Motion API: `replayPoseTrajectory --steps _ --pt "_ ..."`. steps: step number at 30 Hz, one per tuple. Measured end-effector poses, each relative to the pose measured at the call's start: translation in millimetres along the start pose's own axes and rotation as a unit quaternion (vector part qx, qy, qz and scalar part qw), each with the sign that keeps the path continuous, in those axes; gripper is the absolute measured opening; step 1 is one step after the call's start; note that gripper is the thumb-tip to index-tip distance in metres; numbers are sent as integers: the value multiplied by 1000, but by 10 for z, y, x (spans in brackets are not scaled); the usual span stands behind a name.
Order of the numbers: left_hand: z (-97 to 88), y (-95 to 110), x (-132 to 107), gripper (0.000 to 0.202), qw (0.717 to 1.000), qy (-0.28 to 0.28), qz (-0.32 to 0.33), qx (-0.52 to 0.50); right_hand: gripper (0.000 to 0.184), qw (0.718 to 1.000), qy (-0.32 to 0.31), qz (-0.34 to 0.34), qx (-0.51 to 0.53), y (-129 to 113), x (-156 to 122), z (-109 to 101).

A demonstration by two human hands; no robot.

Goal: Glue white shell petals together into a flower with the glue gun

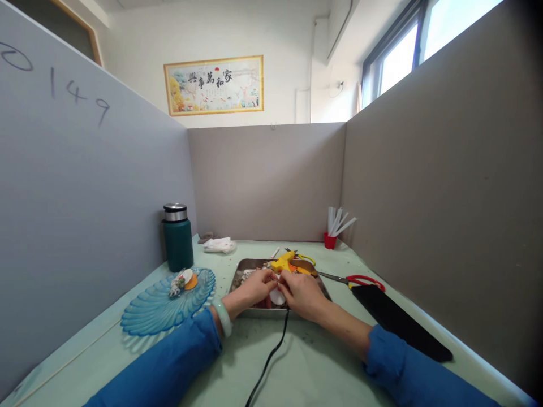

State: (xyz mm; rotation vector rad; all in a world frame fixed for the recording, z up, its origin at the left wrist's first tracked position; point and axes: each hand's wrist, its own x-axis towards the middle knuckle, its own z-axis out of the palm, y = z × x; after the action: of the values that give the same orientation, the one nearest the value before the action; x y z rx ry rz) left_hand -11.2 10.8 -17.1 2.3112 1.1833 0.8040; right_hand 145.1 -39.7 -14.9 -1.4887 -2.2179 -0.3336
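Both hands meet over a metal tray (250, 263) in the middle of the table. My left hand (253, 290) and my right hand (304, 293) have their fingers curled together around a small white round shell-like piece (277, 296) held between them. A yellow glue gun (283, 263) lies at the tray's far side, and its black cord (271, 353) runs toward me. Shells and small bits fill the tray, partly hidden by my hands.
A blue shell-shaped glass plate (165, 308) with a few shells lies to the left, with a green thermos (177, 237) behind it. Red-handled scissors (358, 280) and a black flat case (399, 322) lie to the right. A red cup of glue sticks (331, 237) stands in the back corner. Partition walls enclose the table.
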Motion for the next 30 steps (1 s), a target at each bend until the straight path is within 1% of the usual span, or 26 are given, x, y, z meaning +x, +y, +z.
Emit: replayPoseTrajectory --steps 12,21,30 --pt "-4 16 -5 21 1000 -3 -4 3 28 1000 -2 -5 -4 -5 -5 -17" --pt "-2 -11 -2 22 1000 -3 3 7 26 1000 14 -11 -8 -2 -7 -3" --pt "1 -3 -6 20 1000 -1 -1 7 27 1000 7 -9 -9 2 -5 -6"
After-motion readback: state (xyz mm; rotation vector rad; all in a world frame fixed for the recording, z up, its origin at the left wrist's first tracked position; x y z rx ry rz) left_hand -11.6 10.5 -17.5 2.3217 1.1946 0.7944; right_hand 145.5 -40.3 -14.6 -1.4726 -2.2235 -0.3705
